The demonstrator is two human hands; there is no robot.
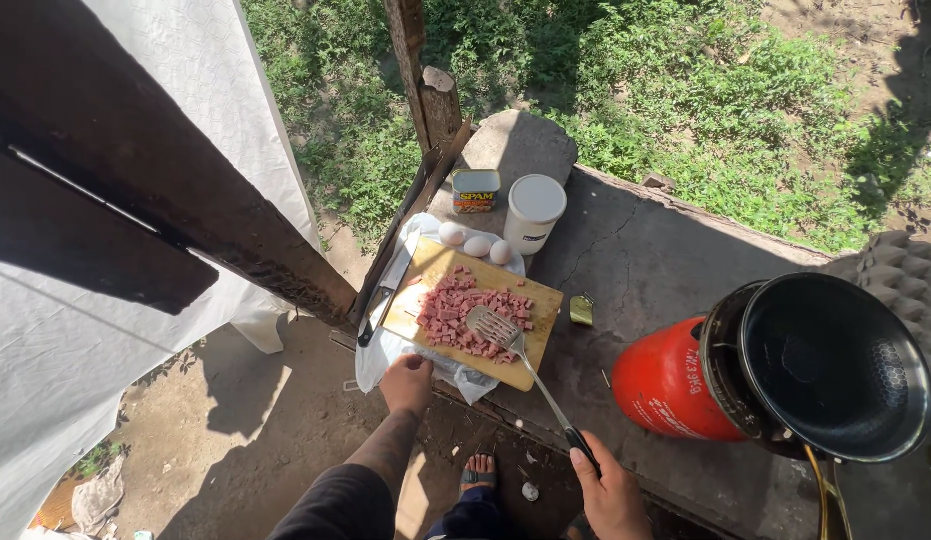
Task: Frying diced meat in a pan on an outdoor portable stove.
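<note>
I see my right hand (610,490) closed around the handle of a slotted spatula (497,326), whose blade rests on the diced pink meat (455,310). My left hand (406,382) grips the near edge of the wooden cutting board (433,262) on the counter (655,250). Three eggs (475,244), a tin (475,190) and a white jar (533,210) stand behind it; a black pan (835,365) sits on a red gas canister (670,390).

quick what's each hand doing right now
Left hand: closed on the near edge of the wooden cutting board.
Right hand: closed around the slotted spatula handle.
</note>
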